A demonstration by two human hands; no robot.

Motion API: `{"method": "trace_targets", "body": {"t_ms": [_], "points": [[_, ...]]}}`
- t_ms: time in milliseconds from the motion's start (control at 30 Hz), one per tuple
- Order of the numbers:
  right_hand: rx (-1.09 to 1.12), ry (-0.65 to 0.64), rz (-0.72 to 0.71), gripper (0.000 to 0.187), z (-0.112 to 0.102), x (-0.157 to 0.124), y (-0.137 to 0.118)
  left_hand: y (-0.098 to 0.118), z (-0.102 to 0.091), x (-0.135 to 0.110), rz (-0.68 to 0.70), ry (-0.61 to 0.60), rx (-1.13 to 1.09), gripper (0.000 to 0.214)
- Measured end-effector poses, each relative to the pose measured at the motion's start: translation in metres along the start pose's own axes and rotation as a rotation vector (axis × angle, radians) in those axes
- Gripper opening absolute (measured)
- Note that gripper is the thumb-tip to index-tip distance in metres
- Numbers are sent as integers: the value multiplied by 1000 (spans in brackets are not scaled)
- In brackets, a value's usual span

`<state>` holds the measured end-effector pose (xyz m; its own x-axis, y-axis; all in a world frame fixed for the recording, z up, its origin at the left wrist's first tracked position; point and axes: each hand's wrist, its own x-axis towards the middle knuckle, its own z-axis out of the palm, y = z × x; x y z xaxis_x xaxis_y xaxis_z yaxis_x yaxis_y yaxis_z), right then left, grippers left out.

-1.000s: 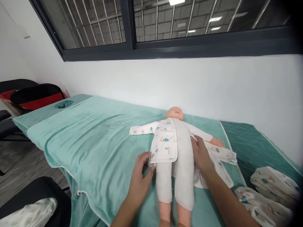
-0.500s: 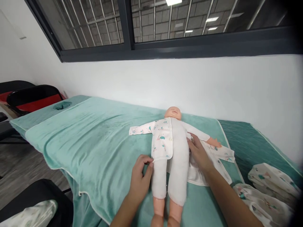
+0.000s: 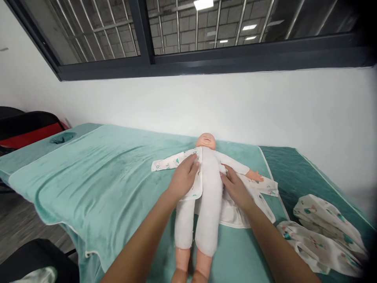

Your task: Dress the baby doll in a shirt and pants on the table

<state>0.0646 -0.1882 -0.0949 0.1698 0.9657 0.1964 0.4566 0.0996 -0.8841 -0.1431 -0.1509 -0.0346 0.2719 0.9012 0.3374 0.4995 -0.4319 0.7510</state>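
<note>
A baby doll [image 3: 208,184] with a white cloth body lies on its back, head toward the wall. A white printed baby shirt [image 3: 198,188] covers one arm and half its chest; the shirt's other half is spread under the bare white arm. My left hand [image 3: 185,177] rests over the shirt front, fingers extended and thumb slightly apart. At the doll's other side, my right hand [image 3: 237,188] has its thumb and forefinger closed on a bit of white cloth at the waist, above the spread shirt half.
A green cover [image 3: 118,169] lies over the bed, which has a face hole [image 3: 63,137]. Folded printed baby clothes [image 3: 321,236] sit at the right. A window [image 3: 188,63] is above the wall. Black chairs [image 3: 32,125] stand at the left.
My left hand has left the shirt's lower hem and moved up onto its chest part. My right hand stays at the doll's side. The view has shifted slightly right.
</note>
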Motion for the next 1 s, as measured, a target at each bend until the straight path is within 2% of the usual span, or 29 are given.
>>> {"method": "trace_targets", "body": {"t_ms": [67,167,233,333,400,500,633,700,767,833,867,933,1000], "points": [[-29,-34,8,50,-5,2,-2,7,11,23,65,-58,85,43],[-46,51,10,43,-19,9,0,15,27,49,125,-102,252,40],[-27,204,31,39,-33,15,5,23,35,60,152,-153,366,38],[-28,499,73,31,-56,24,20,39,48,70,188,-213,570,35],[-33,631,107,30,-68,30,32,51,63,75,254,-256,689,33],[-53,662,143,39,-77,35,48,67,97,80,367,-406,757,32],[-19,636,110,48,-83,35,63,76,148,84,338,-592,809,36],[22,664,119,48,-90,34,70,76,162,86,339,-625,830,33],[46,769,140,45,-100,35,77,76,164,89,341,-629,835,30],[73,891,168,39,-111,37,84,75,156,92,362,-615,839,30],[79,913,193,35,-116,38,86,75,150,93,386,-598,842,30],[69,851,243,23,-119,41,88,75,137,94,441,-542,845,31],[-24,672,255,19,-113,42,86,75,127,93,468,-493,839,31]]}}
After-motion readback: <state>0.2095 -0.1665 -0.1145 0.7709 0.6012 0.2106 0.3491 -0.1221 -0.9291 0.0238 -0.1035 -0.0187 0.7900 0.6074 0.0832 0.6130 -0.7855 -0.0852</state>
